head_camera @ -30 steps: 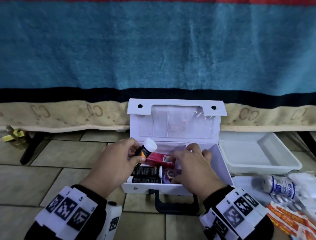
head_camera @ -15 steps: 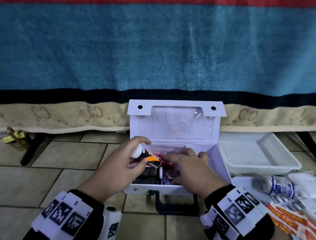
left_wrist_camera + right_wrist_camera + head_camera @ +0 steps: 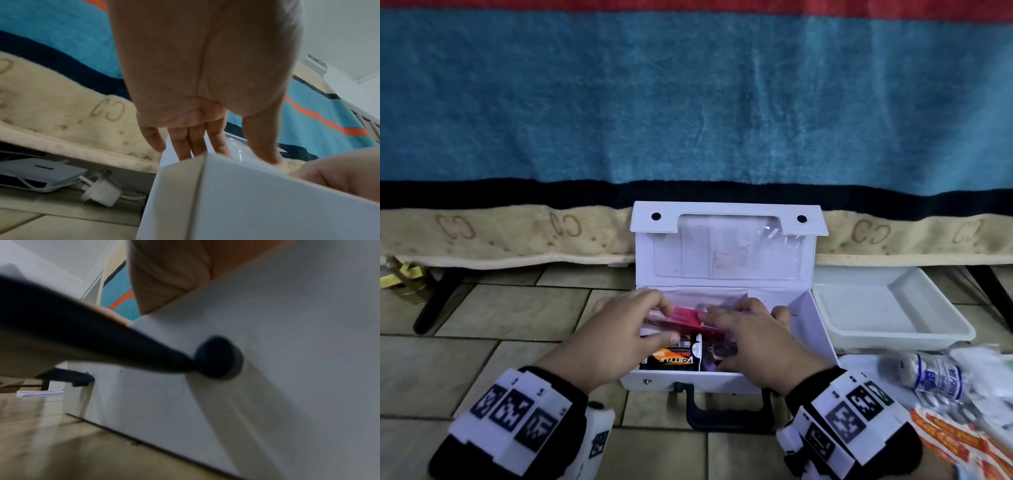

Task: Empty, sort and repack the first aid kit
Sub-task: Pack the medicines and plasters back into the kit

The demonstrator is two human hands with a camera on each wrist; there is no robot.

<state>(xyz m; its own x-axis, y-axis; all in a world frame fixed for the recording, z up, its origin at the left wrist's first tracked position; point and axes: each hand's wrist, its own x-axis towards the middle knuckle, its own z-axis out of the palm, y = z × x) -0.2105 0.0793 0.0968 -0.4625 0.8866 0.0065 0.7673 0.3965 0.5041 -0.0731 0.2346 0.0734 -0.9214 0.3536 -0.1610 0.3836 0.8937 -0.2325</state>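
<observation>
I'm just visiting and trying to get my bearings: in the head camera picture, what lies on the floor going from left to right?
Yellow object at the far left → dark slanted leg → open white first aid kit with both hands in it → empty white tray → wrapped gauze roll.

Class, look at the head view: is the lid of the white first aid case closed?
No: the white first aid case stands open, its lid upright behind both hands.
</observation>
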